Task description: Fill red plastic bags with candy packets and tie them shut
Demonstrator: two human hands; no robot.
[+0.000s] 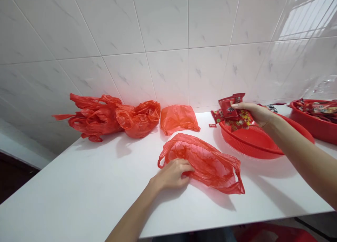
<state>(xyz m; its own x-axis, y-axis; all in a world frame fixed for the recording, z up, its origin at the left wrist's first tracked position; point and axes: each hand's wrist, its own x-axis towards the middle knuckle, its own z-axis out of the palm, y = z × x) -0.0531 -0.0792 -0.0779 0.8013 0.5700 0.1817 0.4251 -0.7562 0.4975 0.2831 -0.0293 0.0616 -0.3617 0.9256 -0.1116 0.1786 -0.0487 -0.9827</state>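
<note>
My left hand is closed on the near edge of a red plastic bag that lies flat on the white table. My right hand reaches over a red round basket and grips a bunch of small red snack packets. More packets lie in the basket under that hand, and one tiny packet sits on the table just left of the rim.
Filled red plastic bags are heaped at the back left by the tiled wall, with another red bag beside them. A second red basket full of packets stands at the far right. The table's front edge is close.
</note>
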